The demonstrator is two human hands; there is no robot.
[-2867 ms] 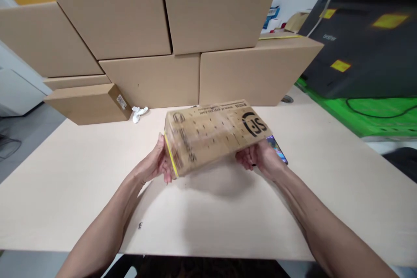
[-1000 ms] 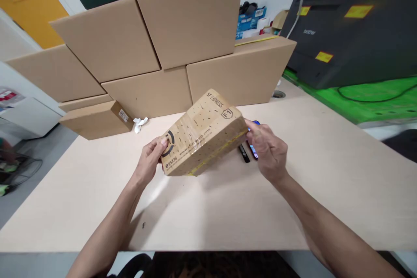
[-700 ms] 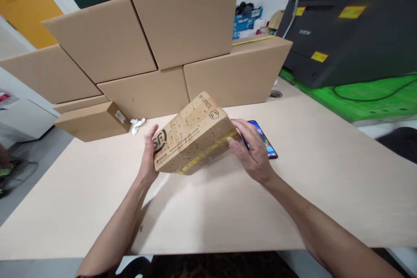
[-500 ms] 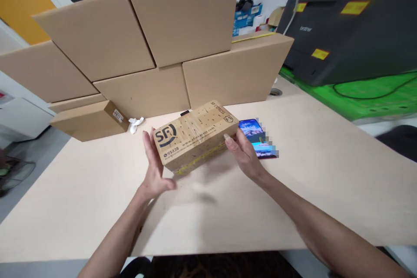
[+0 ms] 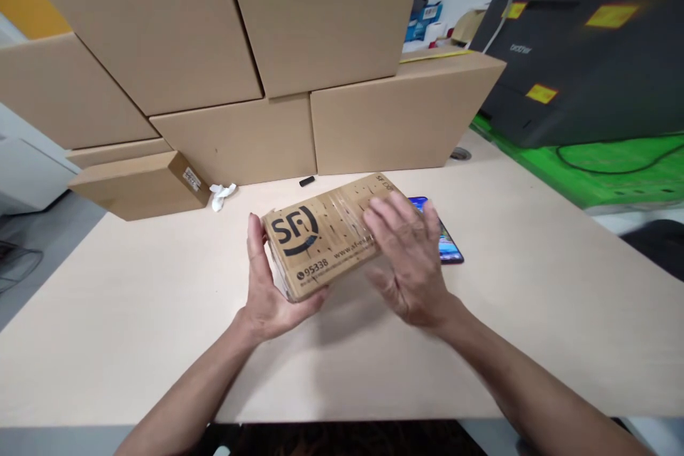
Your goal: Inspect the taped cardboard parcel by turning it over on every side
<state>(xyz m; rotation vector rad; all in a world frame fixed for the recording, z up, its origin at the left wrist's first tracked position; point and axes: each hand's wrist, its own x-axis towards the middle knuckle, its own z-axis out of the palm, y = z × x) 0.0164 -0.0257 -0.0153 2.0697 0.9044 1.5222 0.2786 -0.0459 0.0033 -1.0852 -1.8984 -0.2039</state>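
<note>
A small brown cardboard parcel (image 5: 320,235) printed with "SF" and "95338", wrapped in clear tape, is held just above the pale table (image 5: 133,313). My left hand (image 5: 267,285) grips its near left corner, thumb on the left end and fingers underneath. My right hand (image 5: 409,260) hovers over the parcel's right part with fingers spread and slightly blurred; whether it touches the top I cannot tell. A phone (image 5: 446,246) with a lit screen lies on the table just right of the parcel, partly behind my right hand.
Large plain cardboard boxes (image 5: 251,135) are stacked along the table's far edge, with a flat labelled box (image 5: 139,185) at the left. A crumpled white scrap (image 5: 221,194) and a small black marker cap (image 5: 306,181) lie before them. A black printer (image 5: 588,64) on a green mat stands at right.
The parcel has been turned so its "SF" face points up and has come lower and closer. My right hand left the parcel's right end and now spreads above it. My left hand moved under the left corner.
</note>
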